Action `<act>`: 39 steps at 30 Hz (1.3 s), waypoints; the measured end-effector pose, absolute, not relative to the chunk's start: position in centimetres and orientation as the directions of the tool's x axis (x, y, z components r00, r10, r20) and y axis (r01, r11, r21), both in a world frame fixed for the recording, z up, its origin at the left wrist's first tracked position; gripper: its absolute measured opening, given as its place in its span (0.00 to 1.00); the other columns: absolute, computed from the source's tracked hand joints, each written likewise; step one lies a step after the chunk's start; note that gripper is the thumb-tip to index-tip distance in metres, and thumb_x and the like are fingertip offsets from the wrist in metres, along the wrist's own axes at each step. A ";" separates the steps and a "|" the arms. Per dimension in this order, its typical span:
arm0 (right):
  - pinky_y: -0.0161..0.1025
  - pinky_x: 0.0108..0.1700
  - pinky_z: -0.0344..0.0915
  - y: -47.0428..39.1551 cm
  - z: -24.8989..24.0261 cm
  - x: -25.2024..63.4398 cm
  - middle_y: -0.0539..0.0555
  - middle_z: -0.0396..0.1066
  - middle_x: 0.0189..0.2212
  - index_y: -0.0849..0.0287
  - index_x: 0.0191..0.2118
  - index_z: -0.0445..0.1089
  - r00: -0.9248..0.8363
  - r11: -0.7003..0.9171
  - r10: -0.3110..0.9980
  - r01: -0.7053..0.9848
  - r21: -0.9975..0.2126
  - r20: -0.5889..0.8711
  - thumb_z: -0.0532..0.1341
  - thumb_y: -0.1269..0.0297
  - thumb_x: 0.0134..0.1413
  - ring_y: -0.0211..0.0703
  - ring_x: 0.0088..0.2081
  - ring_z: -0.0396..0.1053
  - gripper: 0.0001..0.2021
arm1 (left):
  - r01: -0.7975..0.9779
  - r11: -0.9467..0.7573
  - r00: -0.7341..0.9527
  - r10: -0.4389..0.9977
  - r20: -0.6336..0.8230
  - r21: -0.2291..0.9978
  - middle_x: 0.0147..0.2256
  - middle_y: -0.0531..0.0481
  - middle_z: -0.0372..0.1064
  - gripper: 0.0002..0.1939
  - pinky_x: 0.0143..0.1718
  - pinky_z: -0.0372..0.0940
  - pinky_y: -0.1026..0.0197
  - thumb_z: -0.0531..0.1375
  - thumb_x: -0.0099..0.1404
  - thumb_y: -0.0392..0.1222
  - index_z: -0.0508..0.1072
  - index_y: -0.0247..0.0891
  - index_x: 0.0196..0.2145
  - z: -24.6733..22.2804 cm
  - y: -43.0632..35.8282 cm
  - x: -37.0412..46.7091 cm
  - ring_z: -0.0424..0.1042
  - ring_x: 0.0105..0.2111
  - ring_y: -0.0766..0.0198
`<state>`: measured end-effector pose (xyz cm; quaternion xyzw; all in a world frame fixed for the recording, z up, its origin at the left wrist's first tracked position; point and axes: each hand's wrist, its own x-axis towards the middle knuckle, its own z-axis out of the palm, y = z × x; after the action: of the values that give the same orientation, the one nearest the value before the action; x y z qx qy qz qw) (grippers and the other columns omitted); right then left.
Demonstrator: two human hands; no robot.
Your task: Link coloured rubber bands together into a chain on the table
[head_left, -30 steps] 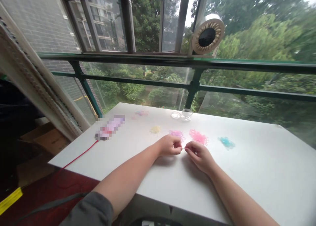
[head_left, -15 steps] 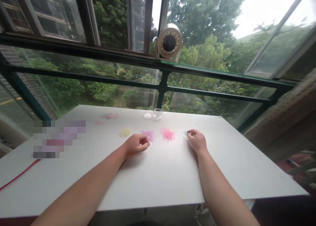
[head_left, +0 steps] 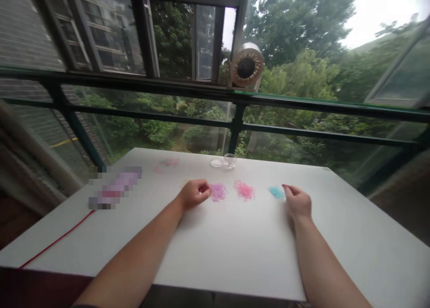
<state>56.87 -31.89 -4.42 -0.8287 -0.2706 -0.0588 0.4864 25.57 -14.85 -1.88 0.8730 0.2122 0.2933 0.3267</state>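
My left hand (head_left: pixel 195 194) is closed with thumb and fingertips together, just left of a purple pile of small rubber bands (head_left: pixel 218 192). It partly covers a yellow pile (head_left: pixel 186 181) behind it. My right hand (head_left: pixel 298 202) is pinched beside the right edge of a teal pile of bands (head_left: pixel 276 193). Anything between either hand's fingertips is too small to make out. Between the two hands lies a pink pile of bands (head_left: pixel 245 190) on the white table (head_left: pixel 215 245).
Near the table's far edge stand a small clear round container (head_left: pixel 230 160) and its clear lid (head_left: pixel 216 163). Fainter pink bands (head_left: pixel 169 162) lie at the back left. A blurred-out object (head_left: pixel 116 189) and a red cord (head_left: pixel 58 238) are on the left. Beyond is a green railing (head_left: pixel 238 119).
The view has swung left, so everything sits further right. My right hand has moved right, off the teal pile, exposing it. My left hand has shifted slightly left, now hiding most of the yellow pile.
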 end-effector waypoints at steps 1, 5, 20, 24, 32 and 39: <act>0.38 0.31 0.63 -31.9 -4.5 56.9 0.59 0.74 0.29 0.64 0.36 0.74 0.861 -0.354 0.367 0.480 -0.803 0.352 0.54 0.62 0.41 0.46 0.29 0.69 0.17 | 0.190 -0.694 0.720 0.579 0.382 0.694 0.21 0.54 0.64 0.08 0.26 0.56 0.68 0.54 0.55 0.40 0.69 0.33 0.24 -2.0 -14.7 25.5 0.60 0.23 0.71; 0.37 0.29 0.64 -31.3 -5.0 56.6 0.57 0.73 0.28 0.64 0.39 0.71 0.848 -0.185 0.360 0.474 -0.861 0.389 0.50 0.69 0.40 0.42 0.27 0.68 0.19 | 0.241 -0.691 0.671 0.626 0.398 0.681 0.21 0.54 0.65 0.09 0.26 0.57 0.69 0.54 0.56 0.40 0.70 0.33 0.25 -2.3 -14.1 25.2 0.61 0.23 0.71; 0.34 0.26 0.59 -29.3 -4.2 45.7 0.49 0.64 0.19 0.59 0.30 0.66 0.093 0.183 0.914 0.775 -0.605 0.395 0.49 0.66 0.51 0.37 0.22 0.61 0.09 | 0.881 -0.196 0.041 0.938 0.343 0.430 0.55 0.36 0.53 0.35 0.57 0.44 0.53 0.58 0.51 0.54 0.57 0.33 0.53 -3.9 -6.0 21.7 0.49 0.57 0.50; 0.34 0.27 0.59 -29.6 -4.2 45.7 0.50 0.64 0.20 0.59 0.31 0.66 0.079 0.185 0.924 0.765 -0.617 0.374 0.49 0.66 0.52 0.37 0.22 0.61 0.09 | 0.943 -0.121 0.049 0.971 0.233 0.309 0.60 0.35 0.41 0.45 0.58 0.41 0.51 0.55 0.49 0.63 0.51 0.32 0.57 -4.8 -3.3 20.5 0.39 0.60 0.44; 0.35 0.30 0.60 -29.8 -4.6 45.5 0.51 0.67 0.24 0.58 0.32 0.65 0.063 0.163 0.950 0.736 -0.657 0.307 0.48 0.67 0.54 0.39 0.27 0.63 0.09 | 0.954 -0.196 0.155 0.970 0.188 0.225 0.61 0.35 0.38 0.51 0.58 0.41 0.52 0.51 0.48 0.69 0.44 0.31 0.60 -4.8 2.0 19.9 0.39 0.60 0.45; 0.36 0.32 0.61 -30.0 -4.4 45.3 0.52 0.67 0.26 0.58 0.32 0.65 0.097 0.116 0.961 0.710 -0.694 0.260 0.47 0.66 0.55 0.40 0.29 0.64 0.10 | 0.889 -0.398 0.350 0.909 0.225 0.227 0.57 0.40 0.53 0.37 0.56 0.47 0.57 0.53 0.54 0.61 0.57 0.34 0.55 -4.5 4.6 21.5 0.52 0.57 0.53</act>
<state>45.29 -29.95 -4.36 -0.6426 -0.6501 0.1698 0.3682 21.53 4.58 -4.50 0.8209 0.5475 0.1587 0.0327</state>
